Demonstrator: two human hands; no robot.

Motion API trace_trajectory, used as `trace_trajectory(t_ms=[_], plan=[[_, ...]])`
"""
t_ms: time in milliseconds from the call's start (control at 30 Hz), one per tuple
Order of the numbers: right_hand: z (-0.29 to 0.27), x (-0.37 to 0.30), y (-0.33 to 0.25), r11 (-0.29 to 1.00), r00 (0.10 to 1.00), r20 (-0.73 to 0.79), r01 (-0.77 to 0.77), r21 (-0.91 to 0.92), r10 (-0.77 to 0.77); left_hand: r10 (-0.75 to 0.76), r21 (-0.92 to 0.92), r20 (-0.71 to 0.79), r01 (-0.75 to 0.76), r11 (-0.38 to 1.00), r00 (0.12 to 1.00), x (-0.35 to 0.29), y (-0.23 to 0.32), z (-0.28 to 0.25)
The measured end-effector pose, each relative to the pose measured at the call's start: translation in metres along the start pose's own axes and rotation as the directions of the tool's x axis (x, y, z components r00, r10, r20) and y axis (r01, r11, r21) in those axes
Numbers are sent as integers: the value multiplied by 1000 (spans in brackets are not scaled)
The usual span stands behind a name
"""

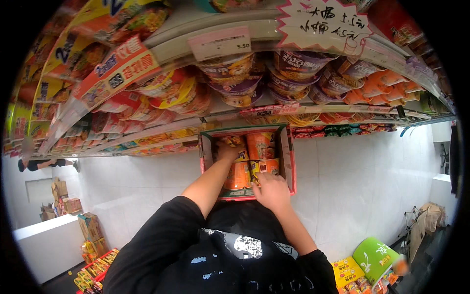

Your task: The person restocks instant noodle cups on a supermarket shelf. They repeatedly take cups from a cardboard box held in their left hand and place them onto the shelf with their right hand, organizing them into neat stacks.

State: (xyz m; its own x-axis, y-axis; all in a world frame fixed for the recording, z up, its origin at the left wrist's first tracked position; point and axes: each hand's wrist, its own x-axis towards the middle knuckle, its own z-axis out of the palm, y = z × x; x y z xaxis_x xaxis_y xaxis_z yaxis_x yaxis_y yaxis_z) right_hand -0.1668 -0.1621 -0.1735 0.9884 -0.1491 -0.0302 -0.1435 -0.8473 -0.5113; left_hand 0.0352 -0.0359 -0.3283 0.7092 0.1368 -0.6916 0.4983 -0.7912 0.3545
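Note:
A cardboard box [292,169] with red edges and a green inner flap is open in front of my body. Several orange and yellow instant noodle cups stand in it. My left hand [227,150] reaches in at the far left, its fingers bent against the far-left noodle cup [240,150] and partly hidden. Over the box's near edge, my right hand [272,190] has its fingers apart, their tips at the near-right noodle cup [267,167]. Untouched are the far-right noodle cup [261,145] and the near-left noodle cup [238,175].
Beyond the box, a curved shelf [178,51] holds stacked noodle bowls [296,66], with price tags along its edge. Lower shelves carry more packets. Cartons [90,230] stand at left on the floor, near a display of yellow packs [98,272]. A green display box [374,259] is at lower right.

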Motion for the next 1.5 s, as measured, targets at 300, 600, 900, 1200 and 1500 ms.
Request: trace_trajectory(t_ms=[300, 600, 900, 1200, 1500], plan=[[2, 1, -1, 1000, 998, -56, 6, -8, -6, 118, 167, 2, -117, 979, 993, 16, -9, 15], [3, 2, 1, 999, 997, -61, 46, -4, -46, 178, 85, -43, -174, 981, 983, -33, 2, -13], [6, 3, 1, 998, 994, -93, 64, -13, -65, 340, 64, -65, -337, 940, 938, -77, 12, -38], [-10, 4, 0, 947, 994, -15, -99, 304, 109, 496, -755, 168, -212, 621, 852, -155, 21, -108], [-23, 14, -21, -324, 959, 263, -284, 902, -109, 828, -734, -234, -651, 193, 509, -191, -27, -127]])
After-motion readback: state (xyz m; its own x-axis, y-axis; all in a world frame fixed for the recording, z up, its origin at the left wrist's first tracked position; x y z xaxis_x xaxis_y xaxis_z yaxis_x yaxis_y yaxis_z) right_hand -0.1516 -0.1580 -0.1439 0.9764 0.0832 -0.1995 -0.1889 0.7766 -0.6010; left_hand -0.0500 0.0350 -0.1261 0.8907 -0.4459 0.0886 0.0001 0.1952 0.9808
